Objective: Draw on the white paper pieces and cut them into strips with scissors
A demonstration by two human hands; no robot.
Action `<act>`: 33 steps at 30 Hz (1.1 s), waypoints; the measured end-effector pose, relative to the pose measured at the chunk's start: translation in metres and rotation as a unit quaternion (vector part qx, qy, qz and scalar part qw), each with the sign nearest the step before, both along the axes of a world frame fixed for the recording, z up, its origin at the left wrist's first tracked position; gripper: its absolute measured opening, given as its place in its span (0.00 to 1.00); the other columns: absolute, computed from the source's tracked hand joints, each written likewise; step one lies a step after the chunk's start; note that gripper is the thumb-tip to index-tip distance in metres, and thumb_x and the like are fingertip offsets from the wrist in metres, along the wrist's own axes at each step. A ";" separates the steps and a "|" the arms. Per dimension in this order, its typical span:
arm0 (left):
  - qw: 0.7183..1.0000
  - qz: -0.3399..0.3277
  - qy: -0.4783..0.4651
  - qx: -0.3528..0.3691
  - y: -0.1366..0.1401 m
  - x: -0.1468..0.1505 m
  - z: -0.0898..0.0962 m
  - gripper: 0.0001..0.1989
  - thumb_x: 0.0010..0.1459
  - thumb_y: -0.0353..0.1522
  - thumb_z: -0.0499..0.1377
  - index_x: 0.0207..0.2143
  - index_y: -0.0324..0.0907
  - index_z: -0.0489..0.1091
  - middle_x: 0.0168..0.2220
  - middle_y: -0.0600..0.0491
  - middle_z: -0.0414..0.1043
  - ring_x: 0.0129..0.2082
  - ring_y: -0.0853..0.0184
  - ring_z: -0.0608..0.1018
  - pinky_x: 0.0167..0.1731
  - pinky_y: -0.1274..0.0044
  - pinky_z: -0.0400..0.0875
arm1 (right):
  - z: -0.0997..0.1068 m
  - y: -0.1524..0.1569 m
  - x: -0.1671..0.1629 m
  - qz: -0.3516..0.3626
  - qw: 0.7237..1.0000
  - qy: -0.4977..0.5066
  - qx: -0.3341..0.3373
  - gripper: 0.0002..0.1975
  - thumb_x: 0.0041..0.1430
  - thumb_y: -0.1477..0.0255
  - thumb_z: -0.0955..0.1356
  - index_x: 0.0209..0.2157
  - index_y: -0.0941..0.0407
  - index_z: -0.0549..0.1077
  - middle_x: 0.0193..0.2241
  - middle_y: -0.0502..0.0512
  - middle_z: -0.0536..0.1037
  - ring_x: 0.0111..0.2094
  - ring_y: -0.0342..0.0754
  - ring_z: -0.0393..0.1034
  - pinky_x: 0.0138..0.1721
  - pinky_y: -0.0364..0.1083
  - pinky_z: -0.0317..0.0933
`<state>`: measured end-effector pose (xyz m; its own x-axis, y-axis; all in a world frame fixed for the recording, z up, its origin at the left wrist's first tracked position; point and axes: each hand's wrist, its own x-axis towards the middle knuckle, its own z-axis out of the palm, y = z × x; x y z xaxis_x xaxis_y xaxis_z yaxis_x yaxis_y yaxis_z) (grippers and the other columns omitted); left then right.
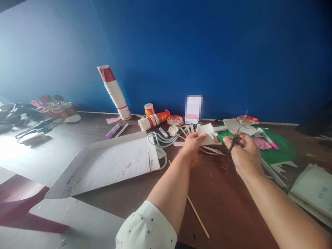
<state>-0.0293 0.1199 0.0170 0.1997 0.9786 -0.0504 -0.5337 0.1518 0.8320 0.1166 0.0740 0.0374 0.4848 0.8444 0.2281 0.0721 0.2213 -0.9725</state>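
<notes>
My left hand (193, 145) is closed around a white piece of cut paper (206, 133), with the thumb pressed on its face. Several narrow paper strips (188, 130) fan out beside those fingers. In my right hand (242, 148) is a pair of scissors (237, 135), its tip pointing up and away from the paper. The two hands are apart, above the dark tabletop. A red and white cut-cup shape (175, 124) lies just left of my left hand. Behind my right hand is another fringed red and white shape (247, 120).
A shallow white box (111, 166) lies at left, near a leaning stack of paper cups (116, 95) and fallen cups (154, 119). A pale cable (162, 138), a glue stick (163, 132), green sheet (282, 148) and wooden stick (197, 217) lie about. A blue wall (207, 52) stands behind.
</notes>
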 end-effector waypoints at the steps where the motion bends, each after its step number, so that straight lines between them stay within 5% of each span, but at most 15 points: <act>1: 1.000 -0.009 0.001 0.004 0.000 0.000 -0.001 0.19 0.43 0.39 0.74 0.35 0.36 0.78 0.30 0.48 0.79 0.32 0.64 0.79 0.38 0.73 0.70 | -0.001 0.001 0.001 0.007 1.000 0.000 0.003 0.26 0.39 0.65 0.81 0.44 0.49 0.78 0.34 0.49 0.83 0.41 0.53 0.78 0.47 0.52 0.69; 6: 0.998 -0.050 0.042 0.014 0.002 0.002 -0.005 0.17 0.44 0.37 0.74 0.34 0.36 0.78 0.28 0.50 0.77 0.29 0.68 0.77 0.40 0.73 0.70 | -0.003 0.003 0.004 0.068 0.997 0.005 -0.026 0.29 0.40 0.64 0.80 0.47 0.50 0.78 0.33 0.50 0.84 0.37 0.53 0.79 0.43 0.52 0.70; 13: 0.991 -0.074 0.114 0.016 -0.003 0.002 -0.001 0.19 0.45 0.38 0.74 0.36 0.37 0.79 0.28 0.51 0.77 0.32 0.66 0.78 0.43 0.71 0.71 | -0.009 0.008 0.009 0.045 0.998 0.033 -0.040 0.25 0.39 0.66 0.80 0.43 0.52 0.80 0.24 0.45 0.79 0.26 0.46 0.72 0.30 0.45 0.64; 33: 0.985 -0.055 0.166 0.012 -0.006 -0.001 0.001 0.06 0.50 0.30 0.69 0.30 0.39 0.75 0.28 0.53 0.75 0.29 0.71 0.75 0.34 0.77 0.70 | -0.008 0.010 0.027 -0.016 0.996 -0.076 -0.052 0.22 0.42 0.65 0.78 0.43 0.49 0.80 0.26 0.49 0.82 0.28 0.51 0.76 0.30 0.48 0.67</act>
<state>-0.0302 0.1138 0.0181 0.2802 0.9539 -0.1077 -0.2134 0.1713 0.9618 0.1431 0.0841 0.0298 0.4782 0.8520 0.2131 0.2260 0.1151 -0.9673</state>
